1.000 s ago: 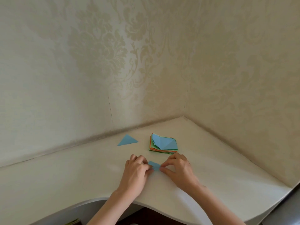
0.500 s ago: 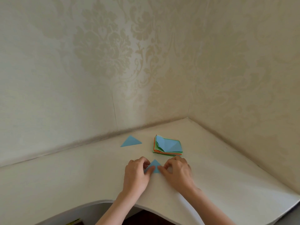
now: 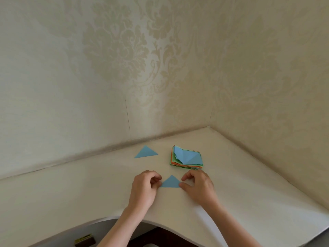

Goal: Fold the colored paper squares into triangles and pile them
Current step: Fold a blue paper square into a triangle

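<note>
between the left hand (image 3: 145,187) and right hand (image 3: 197,187), a small blue folded paper triangle (image 3: 170,182) lies on the cream worktop (image 3: 71,193), each hand pinching a corner.

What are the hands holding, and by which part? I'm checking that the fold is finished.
The small blue triangle: left hand pinches its left corner, right hand its right corner, flat on the table.

A home room — damask wallpaper (image 3: 124,50) above a cream corner desk (image 3: 71,193).
</note>
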Motion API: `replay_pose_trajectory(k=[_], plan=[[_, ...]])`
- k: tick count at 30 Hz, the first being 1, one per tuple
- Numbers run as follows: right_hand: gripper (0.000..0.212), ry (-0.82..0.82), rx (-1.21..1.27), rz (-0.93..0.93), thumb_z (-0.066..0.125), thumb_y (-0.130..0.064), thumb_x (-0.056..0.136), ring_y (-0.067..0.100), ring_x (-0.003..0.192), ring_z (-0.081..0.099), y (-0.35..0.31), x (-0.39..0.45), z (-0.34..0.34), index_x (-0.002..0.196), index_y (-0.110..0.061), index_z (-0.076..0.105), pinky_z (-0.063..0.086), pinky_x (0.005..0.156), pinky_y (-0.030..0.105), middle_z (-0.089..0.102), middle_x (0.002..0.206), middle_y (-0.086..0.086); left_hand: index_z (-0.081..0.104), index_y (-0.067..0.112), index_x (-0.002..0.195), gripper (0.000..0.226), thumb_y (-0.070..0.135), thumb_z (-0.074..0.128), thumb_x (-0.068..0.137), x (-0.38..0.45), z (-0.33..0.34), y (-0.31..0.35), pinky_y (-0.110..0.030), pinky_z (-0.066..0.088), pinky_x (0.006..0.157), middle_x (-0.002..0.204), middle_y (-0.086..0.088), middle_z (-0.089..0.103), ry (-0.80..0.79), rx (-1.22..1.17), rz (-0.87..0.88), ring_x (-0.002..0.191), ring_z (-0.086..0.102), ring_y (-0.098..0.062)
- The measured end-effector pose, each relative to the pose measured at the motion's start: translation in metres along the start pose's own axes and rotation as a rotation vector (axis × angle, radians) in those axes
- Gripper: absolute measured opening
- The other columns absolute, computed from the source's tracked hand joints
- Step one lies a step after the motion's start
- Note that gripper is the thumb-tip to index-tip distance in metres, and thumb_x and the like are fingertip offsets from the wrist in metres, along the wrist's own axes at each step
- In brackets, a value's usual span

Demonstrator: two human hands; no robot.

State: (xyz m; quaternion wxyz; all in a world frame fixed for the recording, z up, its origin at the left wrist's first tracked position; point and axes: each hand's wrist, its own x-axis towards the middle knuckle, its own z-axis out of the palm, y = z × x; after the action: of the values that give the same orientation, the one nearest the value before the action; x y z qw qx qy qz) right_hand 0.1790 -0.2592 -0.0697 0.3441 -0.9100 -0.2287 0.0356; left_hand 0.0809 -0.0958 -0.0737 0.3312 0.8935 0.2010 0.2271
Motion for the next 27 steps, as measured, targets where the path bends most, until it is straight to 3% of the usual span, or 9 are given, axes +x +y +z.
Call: replay_pose_trajectory(k=[3,6,8,11,16,21,25,27], plan=[[0.028,0.026,0.015,-0.002,0.077,-0.036,0.074,0.008,0.088,0.049,-0.002,-0.001,0.004,0.072,-0.043,0.049,0.042,0.08,0.027,0.053,0.087,-0.017,0.073,0.021,0.094,0.015,0.011,0.067,0.084,-0.002,0.0,0.004,-0.013,0.042,0.071,0.089,0.009,0.067,0.017,0.107,0.033,0.081,0.061,-0.005],[0.026,0.065,0.026,-0.005,0.077,-0.036,0.074,0.009,0.088,0.049,-0.003,-0.002,0.007,0.073,-0.041,0.052,0.04,0.079,0.027,0.053,0.087,-0.017,0.067,0.018,0.106,0.019,0.029,0.057,0.093,-0.005,0.003,0.019,-0.02,0.041,0.076,0.098,0.003,0.063,0.012,0.235,0.06,0.091,0.058,-0.014],[0.022,0.071,0.017,-0.002,0.076,-0.037,0.075,0.009,0.089,0.049,-0.003,-0.004,0.007,0.076,-0.039,0.054,0.04,0.081,0.028,0.051,0.088,-0.016,0.062,0.019,0.114,0.031,0.04,0.058,0.092,-0.005,0.006,0.028,-0.021,0.04,0.078,0.103,0.002,0.059,-0.015,0.266,0.03,0.095,0.056,-0.015],[0.018,0.066,-0.01,-0.008,0.073,-0.038,0.078,0.011,0.096,0.049,-0.002,-0.006,0.005,0.081,-0.038,0.056,0.039,0.085,0.027,0.051,0.093,-0.015,0.057,0.02,0.121,0.039,0.04,0.064,0.088,-0.003,0.012,0.034,-0.019,0.038,0.079,0.109,0.001,0.053,-0.077,0.252,-0.033,0.099,0.055,-0.015],[0.013,0.066,-0.047,-0.012,0.069,-0.04,0.081,0.013,0.103,0.049,-0.003,-0.007,0.005,0.092,-0.034,0.064,0.037,0.087,0.027,0.055,0.103,-0.011,0.063,0.022,0.109,0.031,0.032,0.073,0.082,0.001,0.013,0.034,-0.016,0.039,0.069,0.1,0.005,0.06,-0.124,0.114,-0.123,0.085,0.057,-0.009],[0.017,0.04,-0.076,-0.05,0.07,-0.038,0.081,0.01,0.097,0.051,-0.006,-0.003,-0.003,0.095,-0.033,0.062,0.041,0.086,0.029,0.056,0.101,-0.014,0.068,0.025,0.095,0.008,0.026,0.068,0.086,0.0,0.01,0.032,-0.007,0.034,0.054,0.078,0.016,0.06,-0.099,0.029,-0.053,0.067,0.054,0.0],[0.011,0.269,0.079,-0.177,0.069,-0.02,0.081,0.007,0.077,0.054,-0.014,0.005,-0.006,0.089,-0.025,0.064,0.048,0.081,0.034,0.061,0.089,-0.012,0.07,0.024,0.093,0.008,0.02,0.065,0.088,0.01,-0.003,0.017,-0.015,0.038,0.059,0.078,0.015,0.061,0.0,-0.004,-0.061,0.067,0.054,-0.002],[0.012,0.354,0.116,-0.226,0.07,-0.015,0.081,0.009,0.079,0.058,-0.015,0.014,-0.007,0.092,-0.019,0.067,0.05,0.078,0.034,0.062,0.093,-0.008,0.071,0.022,0.095,0.01,0.018,0.067,0.088,0.024,-0.013,0.006,-0.02,0.038,0.064,0.079,0.013,0.062,0.063,-0.035,-0.103,0.069,0.055,-0.006]])
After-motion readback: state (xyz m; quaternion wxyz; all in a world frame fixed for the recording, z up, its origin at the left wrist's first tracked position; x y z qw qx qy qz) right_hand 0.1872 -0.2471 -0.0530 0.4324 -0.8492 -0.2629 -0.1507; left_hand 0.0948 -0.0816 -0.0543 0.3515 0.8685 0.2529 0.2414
